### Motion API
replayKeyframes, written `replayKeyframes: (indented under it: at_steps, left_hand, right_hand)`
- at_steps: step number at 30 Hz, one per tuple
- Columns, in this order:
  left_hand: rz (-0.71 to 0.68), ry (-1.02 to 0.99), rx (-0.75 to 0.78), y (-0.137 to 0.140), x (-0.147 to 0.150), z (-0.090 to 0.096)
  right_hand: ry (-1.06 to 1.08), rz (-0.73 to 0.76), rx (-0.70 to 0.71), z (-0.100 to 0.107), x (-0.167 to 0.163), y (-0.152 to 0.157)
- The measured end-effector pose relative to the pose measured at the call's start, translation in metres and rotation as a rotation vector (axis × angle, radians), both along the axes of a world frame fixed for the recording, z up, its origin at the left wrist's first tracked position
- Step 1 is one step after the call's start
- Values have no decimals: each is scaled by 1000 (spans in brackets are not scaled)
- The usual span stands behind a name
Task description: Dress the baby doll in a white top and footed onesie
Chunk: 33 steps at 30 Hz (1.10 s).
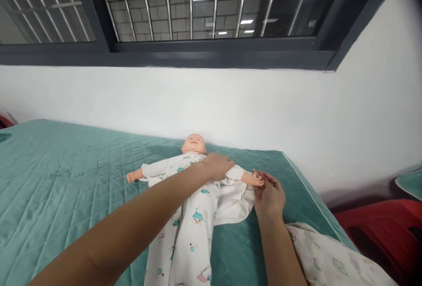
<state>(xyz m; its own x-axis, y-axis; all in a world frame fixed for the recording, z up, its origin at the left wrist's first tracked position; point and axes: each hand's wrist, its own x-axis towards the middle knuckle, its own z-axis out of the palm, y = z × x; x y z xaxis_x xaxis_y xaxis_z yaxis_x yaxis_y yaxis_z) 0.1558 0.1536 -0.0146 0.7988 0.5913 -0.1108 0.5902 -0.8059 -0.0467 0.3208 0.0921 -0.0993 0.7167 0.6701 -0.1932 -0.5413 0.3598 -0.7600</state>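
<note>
Baby doll [194,143] lies face-up on the bed [66,180], arms spread, just ahead of both hands. It wears a white printed onesie [194,229], loose and open on the side toward the right hand.

Left hand [216,165]: palm down on the doll's chest and shoulder, fingers loosely spread, pressing rather than gripping. Right hand [268,196]: fingers pinched narrow around the doll's hand [256,179] at the sleeve cuff.

Judgement, step in hand: working the doll's arm and sleeve. Best done with the chest pinned lightly, pulling along the arm's line and not twisting the wrist; slack fabric will bunch.

Materials: doll is smooth moulded plastic, rigid limbs. Onesie is thin soft knit, wrinkles easily. Bed cover is teal quilted velvet-like cloth, diamond stitching. Beyond the right hand, near the wrist, lies another printed cloth [332,259]; further out, a red plastic chair [379,229].
</note>
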Motion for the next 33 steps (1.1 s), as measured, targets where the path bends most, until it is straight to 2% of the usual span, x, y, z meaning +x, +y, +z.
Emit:
replayKeyframes:
  at_steps: [3,5,7,9,11,14,16,18,22,24,28,30,33]
  left_hand:
    - [71,0,-1,-7,-2,3]
    - [146,-53,-29,-13,-15,9]
    - [229,-201,-65,-18,-39,13]
    - [320,-439,-74,-26,-70,9]
    - [412,-713,-91,-39,-101,-5]
    - [703,-1092,-106,-66,-137,-37]
    - [909,-1226,-207,-85,-152,-55]
    - [1022,-1264,-347,-99,-159,-63]
    - [1014,-1276,-539,-106,-155,-57]
    - [982,-1302,-558,-100,-148,-53]
    - [947,-1352,-518,-84,-139,-58]
    - [949,-1342,-463,-75,-137,-63]
    - [908,-1332,-278,-58,-135,-60]
  right_hand:
    - [20,-18,2,0,2,1]
    - [9,-23,-3,-1,3,2]
    - [-18,-25,-11,-1,3,4]
    - [-46,-34,-24,0,2,5]
    - [-82,-35,-41,1,1,6]
    - [-198,-31,-79,0,-2,7]
    - [-324,-46,-119,-2,-4,7]
    - [-490,-78,-181,-2,-10,5]
    - [-973,-99,-311,4,-30,-4]
    - [-1090,-18,-263,7,-43,-8]
    - [-1052,245,-61,5,-57,-8]
    - [-1024,316,-37,1,-58,-5]
    - [-1000,386,-38,-3,-56,-2]
